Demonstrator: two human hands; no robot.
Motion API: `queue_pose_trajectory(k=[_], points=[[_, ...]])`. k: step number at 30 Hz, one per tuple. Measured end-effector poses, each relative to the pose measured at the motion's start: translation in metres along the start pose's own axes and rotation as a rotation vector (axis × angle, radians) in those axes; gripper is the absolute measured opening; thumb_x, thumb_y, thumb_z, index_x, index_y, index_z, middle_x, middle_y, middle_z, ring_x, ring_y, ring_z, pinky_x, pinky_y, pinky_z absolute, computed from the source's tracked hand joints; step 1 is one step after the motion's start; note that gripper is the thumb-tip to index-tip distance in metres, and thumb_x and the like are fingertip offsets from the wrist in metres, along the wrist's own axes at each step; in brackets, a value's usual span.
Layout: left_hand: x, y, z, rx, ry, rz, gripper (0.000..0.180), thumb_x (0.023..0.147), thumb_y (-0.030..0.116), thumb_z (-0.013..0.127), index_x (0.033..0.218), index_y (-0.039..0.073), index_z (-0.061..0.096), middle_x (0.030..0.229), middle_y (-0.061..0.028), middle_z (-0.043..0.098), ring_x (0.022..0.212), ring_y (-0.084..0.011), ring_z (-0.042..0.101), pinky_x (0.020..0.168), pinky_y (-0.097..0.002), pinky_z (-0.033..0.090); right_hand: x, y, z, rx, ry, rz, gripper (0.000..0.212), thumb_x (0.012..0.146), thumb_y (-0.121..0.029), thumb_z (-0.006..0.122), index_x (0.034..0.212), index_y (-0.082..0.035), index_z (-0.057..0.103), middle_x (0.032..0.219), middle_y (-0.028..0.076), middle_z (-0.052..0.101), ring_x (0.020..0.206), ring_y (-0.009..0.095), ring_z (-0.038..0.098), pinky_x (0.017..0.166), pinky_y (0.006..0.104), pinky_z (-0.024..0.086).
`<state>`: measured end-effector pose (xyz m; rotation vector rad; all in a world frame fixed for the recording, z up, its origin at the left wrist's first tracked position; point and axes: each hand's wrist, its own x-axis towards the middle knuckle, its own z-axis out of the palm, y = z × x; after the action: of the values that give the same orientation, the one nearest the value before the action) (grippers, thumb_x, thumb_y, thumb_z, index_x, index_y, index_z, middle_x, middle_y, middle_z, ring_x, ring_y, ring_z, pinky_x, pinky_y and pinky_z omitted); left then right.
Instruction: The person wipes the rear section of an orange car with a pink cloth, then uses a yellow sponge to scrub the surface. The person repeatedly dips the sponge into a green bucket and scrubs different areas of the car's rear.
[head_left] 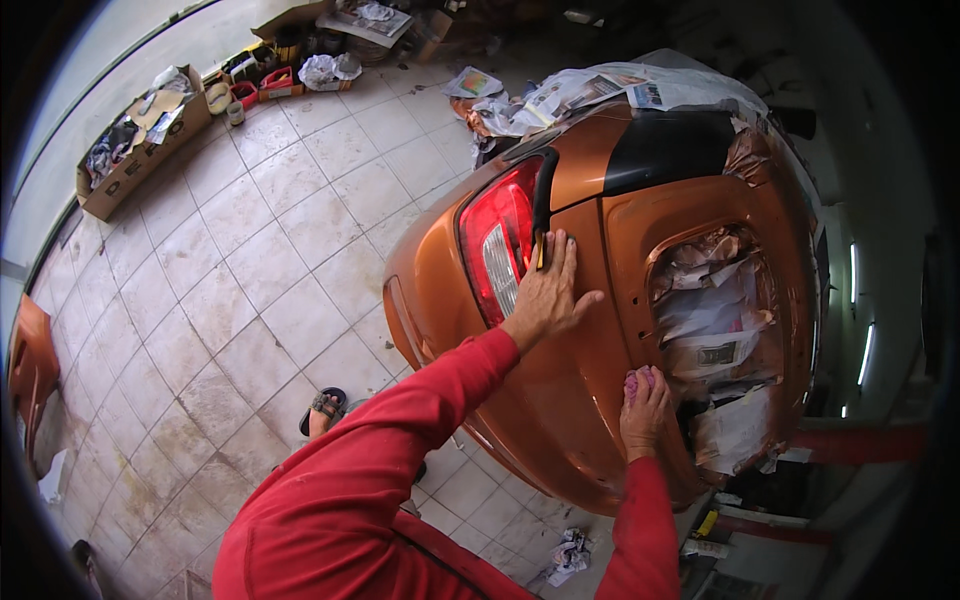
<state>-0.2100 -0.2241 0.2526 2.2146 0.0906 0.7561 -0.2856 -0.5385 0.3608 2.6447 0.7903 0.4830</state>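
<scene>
My left hand [545,290] lies open on the orange car body [560,370], its fingers and thumb spread. It rests beside the red and clear tail light [490,240]. A black strip [543,195] runs along the light's edge down to my fingertips, with a narrow yellow edge at its lower end. Lower right, my right hand [643,420] is closed around a crumpled pinkish-purple wad [631,386] and touches the rear panel near the window opening. My fingers cover part of the wad, and its material cannot be made out.
Paper and plastic [712,330] cover the rear window opening. Newspaper sheeting [600,90] drapes the far part of the car. At the upper left stand a cardboard box [145,145] and several containers. Crumpled paper [570,556] lies on the tiled floor [290,250]; an orange panel [32,360] stands far left.
</scene>
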Motion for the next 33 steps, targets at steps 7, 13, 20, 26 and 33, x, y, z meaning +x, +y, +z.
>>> queue_pose_trajectory(k=[7, 13, 20, 26, 33], points=[[0.022, -0.096, -0.092, -0.634, -0.316, -0.088, 0.08, 0.111, 0.061, 0.049, 0.161, -0.001, 0.046, 0.163, -0.0268, 0.051, 0.147, -0.042, 0.053, 0.121, -0.0442, 0.043, 0.134, -0.08, -0.033, 0.3, 0.165, -0.145, 0.06, 0.092, -0.023, 0.084, 0.145, -0.013, 0.06, 0.145, 0.017, 0.058, 0.131, 0.041, 0.058, 0.109, 0.0525, 0.05], [-0.348, -0.346, -0.192, 0.094, -0.389, -0.534, 0.056, 0.1, 0.049, 0.068, 0.122, -0.002, 0.074, 0.1, -0.0318, 0.074, 0.097, -0.0491, 0.073, 0.083, -0.0578, 0.057, 0.274, -0.121, 0.015, 0.308, 0.305, -0.085, 0.045, 0.09, -0.036, 0.085, 0.126, -0.014, 0.07, 0.128, 0.011, 0.061, 0.119, 0.038, 0.061, 0.1, 0.0519, 0.053], [-0.706, -0.291, -0.45, 0.573, -0.97, -1.39, 0.058, 0.079, 0.05, 0.087, 0.093, -0.005, 0.082, 0.099, -0.028, 0.08, 0.098, -0.0426, 0.079, 0.088, -0.0498, 0.062, 0.314, -0.176, 0.064, 0.074, 0.39, -0.152, 0.02, 0.09, -0.036, 0.076, 0.094, -0.018, 0.068, 0.107, 0.003, 0.067, 0.107, 0.026, 0.063, 0.091, 0.0461, 0.047], [-0.702, -0.258, -0.458, 0.11, -0.625, -1.456, 0.043, 0.092, 0.041, 0.084, 0.098, -0.001, 0.084, 0.08, -0.0154, 0.079, 0.077, -0.0229, 0.077, 0.072, -0.0415, 0.057, 0.191, -0.17, 0.07, 0.108, 0.393, -0.362, 0.018, 0.093, -0.036, 0.069, 0.091, -0.018, 0.065, 0.099, 0.003, 0.061, 0.1, 0.024, 0.059, 0.085, 0.0455, 0.045], [-0.525, -0.343, -0.356, -0.156, -0.431, -1.141, 0.051, 0.087, 0.03, 0.088, 0.117, -0.011, 0.077, 0.093, -0.0116, 0.081, 0.081, -0.0168, 0.074, 0.075, -0.0347, 0.059, -0.037, -0.203, 0.08, 0.718, -0.039, 0.208, 0.023, 0.087, -0.023, 0.082, 0.107, -0.02, 0.074, 0.115, 0.005, 0.066, 0.112, 0.032, 0.064, 0.096, 0.0494, 0.052]])
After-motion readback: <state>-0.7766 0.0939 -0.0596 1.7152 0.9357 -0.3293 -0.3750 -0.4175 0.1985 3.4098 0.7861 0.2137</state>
